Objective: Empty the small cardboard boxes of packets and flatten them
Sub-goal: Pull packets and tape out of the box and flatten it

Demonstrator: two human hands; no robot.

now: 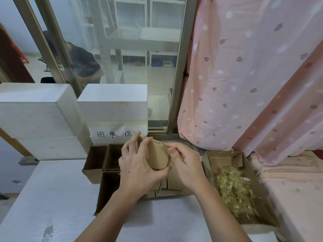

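small cardboard box (158, 155) held up off the white table (52, 198), between the open carton of empty boxes (108, 165) on the left and the tray of clear packets (232, 191) on the right; left hand (138, 170) wrapped around its near left side, right hand (185, 165) pinching the flap at its far right edge; best done by bracing firmly with the left and peeling the flap outward without tearing; long axis seemingly slanted from near left to far right, flap end facing right, though mostly hidden.
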